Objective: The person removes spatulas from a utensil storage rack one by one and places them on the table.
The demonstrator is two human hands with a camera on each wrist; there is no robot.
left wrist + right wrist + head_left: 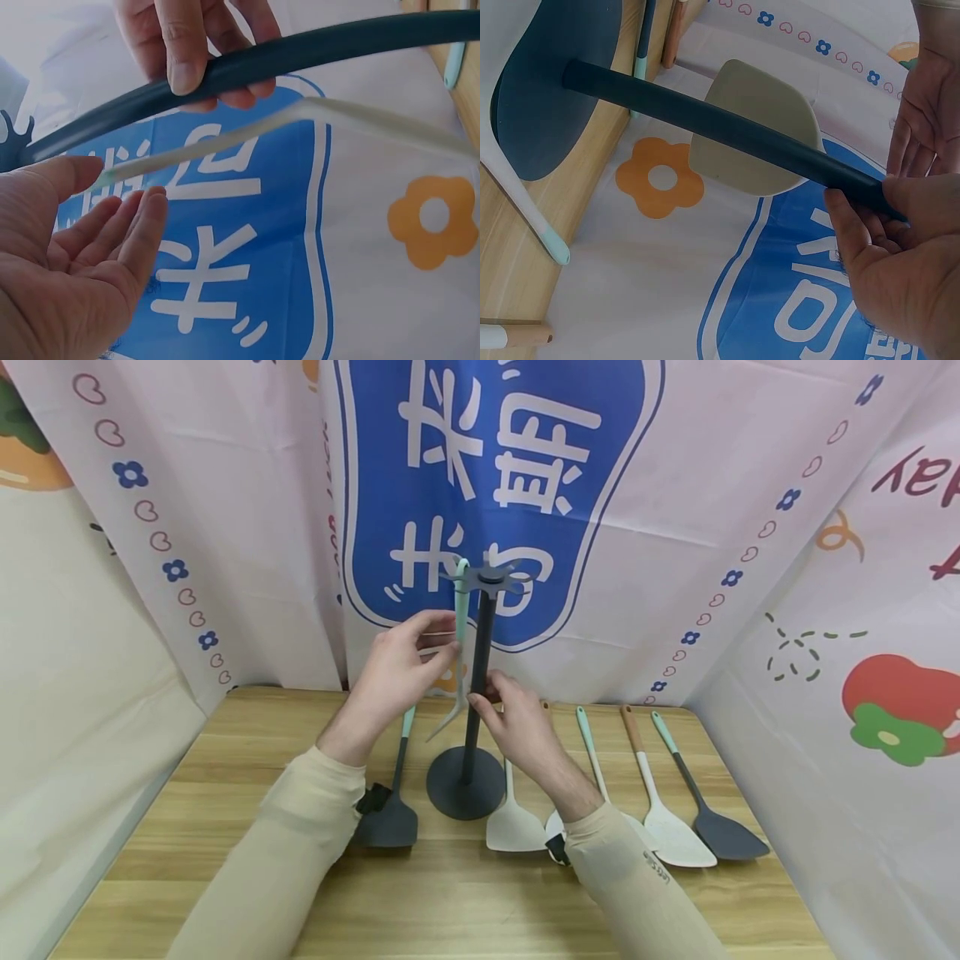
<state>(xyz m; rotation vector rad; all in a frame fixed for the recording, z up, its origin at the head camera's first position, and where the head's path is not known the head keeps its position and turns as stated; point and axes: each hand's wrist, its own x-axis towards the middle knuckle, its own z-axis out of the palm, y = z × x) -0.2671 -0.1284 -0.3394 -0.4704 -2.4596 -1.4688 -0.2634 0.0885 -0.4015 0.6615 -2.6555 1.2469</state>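
Note:
A dark utensil stand point(482, 635) rises from a round base point(465, 782) on the wooden table point(465, 902), with hooks at its top point(487, 578). A mint-handled pale spatula point(462, 610) hangs from one hook. My left hand point(397, 668) touches that handle with straight fingertips. In the left wrist view the fingers point(142, 217) lie relaxed beside the thin handle point(247, 135). My right hand point(521, 731) grips the pole at mid-height. The right wrist view shows its fingers point(900, 262) curled round the pole point(705, 112), with the pale spatula head point(735, 97) behind it.
Several spatulas lie on the table around the base: a dark one point(386, 822) at the left, a beige one point(513, 827), a white one point(675, 835) and a dark one point(727, 835) at the right. Printed cloth walls point(675, 568) close in three sides.

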